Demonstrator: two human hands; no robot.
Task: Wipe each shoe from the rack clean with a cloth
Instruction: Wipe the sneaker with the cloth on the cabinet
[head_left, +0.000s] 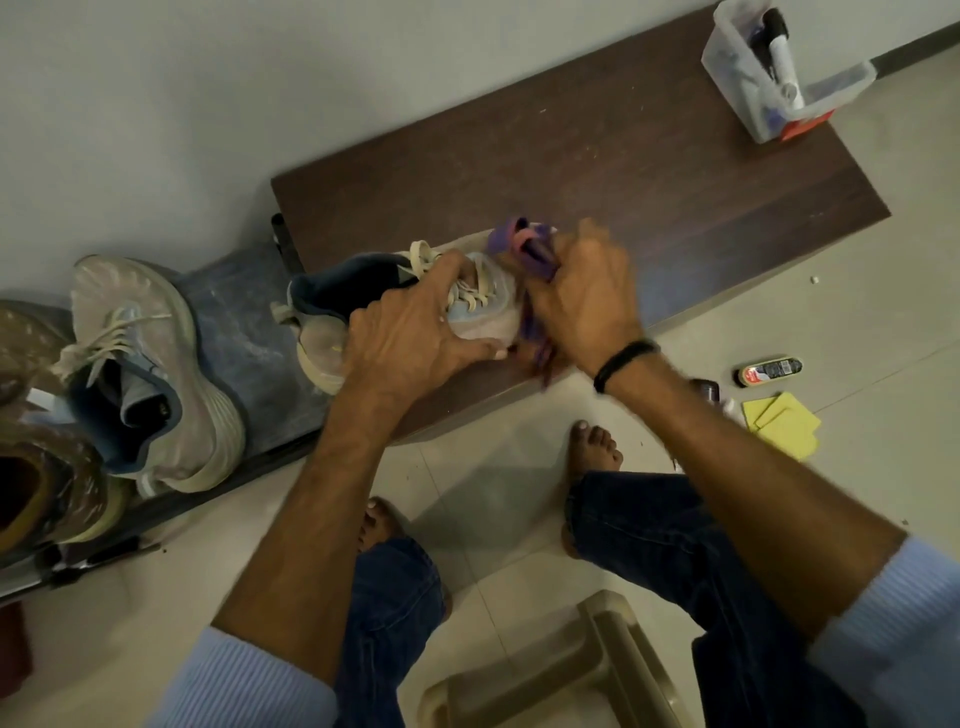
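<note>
The left hand (410, 332) grips a sneaker (319, 351) on the surface (623, 171); the right hand (587, 296) clutches a purple cloth (519, 244) at its toe. Beside the surface, its dusty mate (156, 374) looks unwiped.

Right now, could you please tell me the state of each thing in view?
Left grip, holding the shoe on the board.
Right grip, holding the purple cloth against its toe.
Second shoe, tilted on the rack, untouched.
Clear container, open, upright, a bottle inside.
Polish bottle, lying on the floor.
Yellow cloths, flat on the floor.
</note>
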